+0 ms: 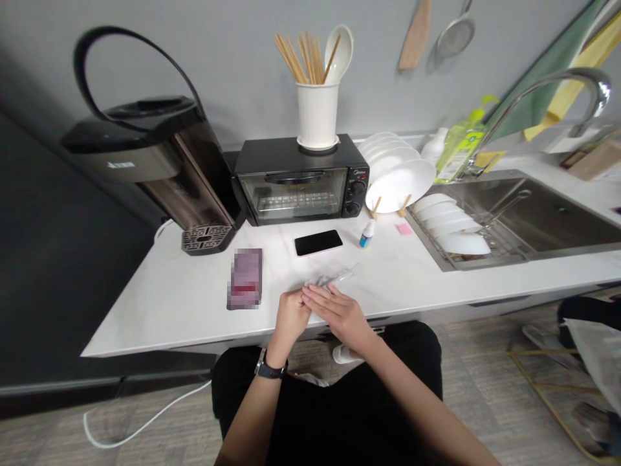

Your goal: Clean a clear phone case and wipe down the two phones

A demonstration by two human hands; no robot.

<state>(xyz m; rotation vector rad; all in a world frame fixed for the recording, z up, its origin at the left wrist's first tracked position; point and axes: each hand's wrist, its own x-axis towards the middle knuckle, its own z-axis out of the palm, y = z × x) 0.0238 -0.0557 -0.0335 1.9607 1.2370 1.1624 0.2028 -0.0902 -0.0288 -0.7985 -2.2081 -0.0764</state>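
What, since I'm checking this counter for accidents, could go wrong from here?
The small bottle stands on the counter ahead of the right hand, so a forward reach might knock it over. If it leaked, the phone lying beside it could get wet. On the floor, the white cord loops to the person's left, where a foot might catch it.

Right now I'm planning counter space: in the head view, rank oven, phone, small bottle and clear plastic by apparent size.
1. Oven
2. Phone
3. Small bottle
Unsure: clear plastic, partly hidden by the right hand.
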